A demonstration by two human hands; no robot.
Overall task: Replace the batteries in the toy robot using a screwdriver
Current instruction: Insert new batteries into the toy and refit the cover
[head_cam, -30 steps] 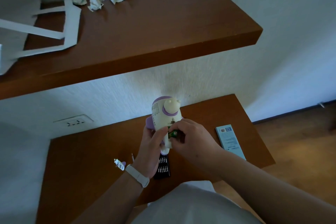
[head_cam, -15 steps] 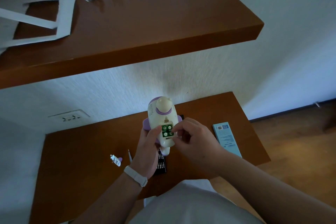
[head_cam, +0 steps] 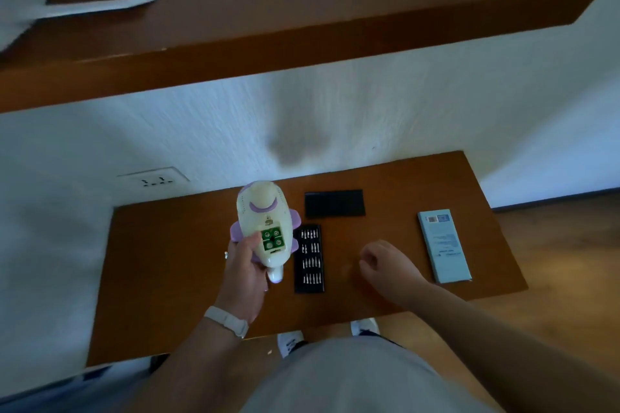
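Right hand (head_cam: 385, 265) has left the cream-and-purple plastic toy robot (head_cam: 263, 228), now right of it over the brown wooden bench (head_cam: 174, 278), fingers loosely curled, empty. Left hand (head_cam: 246, 275) grips the toy; its fingers wrap the body. Compartment open, green batteries (head_cam: 272, 237) seated; cover and screw likely remain. Long axis: head away, slightly left.

One toy robot (head_cam: 263, 225), four batteries (head_cam: 272, 236), two hands.

Cream-and-purple toy robot (head_cam: 261, 221), green batteries (head_cam: 272, 237), black bit tray (head_cam: 309, 258), pale-blue box (head_cam: 443, 245)
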